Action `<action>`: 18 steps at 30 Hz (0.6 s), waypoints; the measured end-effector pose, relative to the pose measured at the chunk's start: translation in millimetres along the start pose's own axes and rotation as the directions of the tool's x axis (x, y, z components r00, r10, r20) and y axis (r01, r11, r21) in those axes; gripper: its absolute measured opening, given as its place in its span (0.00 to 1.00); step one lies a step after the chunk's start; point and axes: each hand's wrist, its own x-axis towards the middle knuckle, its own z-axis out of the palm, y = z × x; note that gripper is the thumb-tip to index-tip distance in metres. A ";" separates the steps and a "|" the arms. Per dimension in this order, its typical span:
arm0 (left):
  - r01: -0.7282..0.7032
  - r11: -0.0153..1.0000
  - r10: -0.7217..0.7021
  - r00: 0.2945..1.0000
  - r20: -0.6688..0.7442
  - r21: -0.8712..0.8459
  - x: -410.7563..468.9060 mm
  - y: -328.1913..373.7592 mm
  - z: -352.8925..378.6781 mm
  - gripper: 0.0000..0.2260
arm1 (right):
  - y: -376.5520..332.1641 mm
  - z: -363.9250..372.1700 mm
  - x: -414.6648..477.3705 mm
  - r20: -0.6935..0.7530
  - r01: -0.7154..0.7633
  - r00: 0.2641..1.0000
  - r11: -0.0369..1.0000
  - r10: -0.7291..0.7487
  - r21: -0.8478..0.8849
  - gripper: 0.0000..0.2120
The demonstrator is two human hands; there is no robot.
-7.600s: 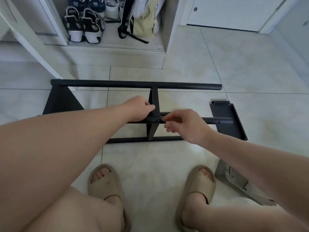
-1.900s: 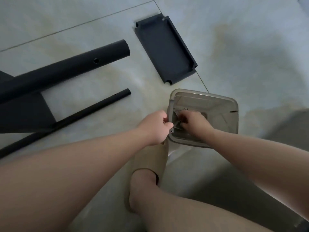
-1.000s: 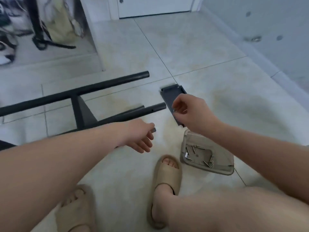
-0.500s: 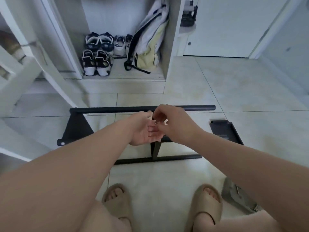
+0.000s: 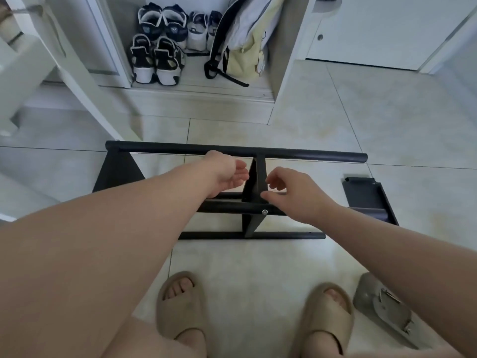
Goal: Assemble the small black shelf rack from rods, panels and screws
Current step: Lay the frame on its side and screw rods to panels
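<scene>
1. Left hand (image 5: 225,174): released, palm turned up, fingers relaxed, just left of the centre panel (image 5: 254,183). Nothing is seen in the palm.
2. Right hand (image 5: 294,193): fingers loosely curled, thumb tip at the panel's right edge, just above the mid rod (image 5: 227,208). No screw shows in it, though a small one could be hidden in the curl.
3. Location: the part-built rack (image 5: 309,155) rests on the floor ahead of the feet. One screw (image 5: 264,212) sits in the mid rod at the panel joint, and its head appears to stand proud.
4. Risk, loose joint: a proud head suggests the screw is not run home. Neither hand grips rod or panel, so a push on either may tilt the panel and cross the thread.
5. Risk, misalignment: the right ends of the rods carry no end panel. Pressure there would likely swing them out of line with the holes of the spare panel (image 5: 366,193) lying at that end.
6. Risk, lost hardware: any screw carried on an upturned palm will roll off if the hand tips. It would be hard to find on pale tile.
7. Risk, tray (image 5: 371,303): it lies just beside the right slipper (image 5: 327,321). A shift of that foot could scatter its screws.
</scene>
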 end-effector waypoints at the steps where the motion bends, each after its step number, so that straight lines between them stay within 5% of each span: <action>1: -0.012 0.999 0.012 1.000 -0.021 0.033 3.2 -0.4 2.6 0.18 | 3.4 1.7 1.7 0.050 -0.024 0.998 1.000 0.025 -0.021 0.13; 7: -0.063 0.925 0.005 0.988 0.155 0.375 12.5 -18.6 14.5 0.15 | 26.5 10.4 3.2 0.186 -0.099 0.977 0.994 0.106 -0.043 0.15; 12: -0.227 0.609 0.024 0.963 0.269 0.760 16.7 -26.6 21.9 0.10 | 33.7 14.0 -0.1 0.179 -0.108 0.977 0.992 0.118 -0.061 0.16; 18: -0.234 0.529 -0.066 0.947 0.314 0.815 8.8 -31.3 33.8 0.10 | 36.7 9.9 -11.7 0.231 -0.041 0.970 0.986 0.078 -0.163 0.18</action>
